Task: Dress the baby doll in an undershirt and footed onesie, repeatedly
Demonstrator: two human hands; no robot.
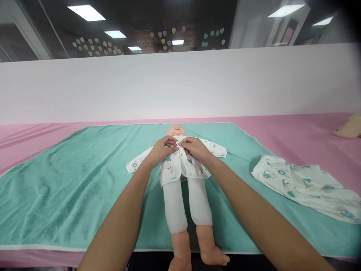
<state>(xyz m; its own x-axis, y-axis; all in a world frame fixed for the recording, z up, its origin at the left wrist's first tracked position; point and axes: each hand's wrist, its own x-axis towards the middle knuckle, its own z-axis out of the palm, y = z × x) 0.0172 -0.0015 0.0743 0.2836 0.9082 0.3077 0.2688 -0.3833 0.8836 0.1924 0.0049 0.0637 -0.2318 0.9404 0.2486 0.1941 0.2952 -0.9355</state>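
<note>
A baby doll (176, 130) lies on its back, head away from me and feet toward me. It wears a white printed baby shirt (170, 171) with long sleeves spread to both sides; the front edges hang apart below the chest. My left hand (165, 149) pinches the shirt's front edge at the chest. Close beside it, my right hand (194, 148) pinches the opposite front edge, its fingers curled. The small spot between my fingertips is too fine to make out. White cloth-like legs (175, 207) end in bare skin-toned feet (211, 248) at the near edge.
A green towel (70, 180) lies under the doll on a pink cover (296, 135). White printed baby clothing (307, 184) is crumpled at the right. A pale yellowish object (349, 127) sits at the far right edge. Behind stands a white wall (169, 86) below dark glass.
</note>
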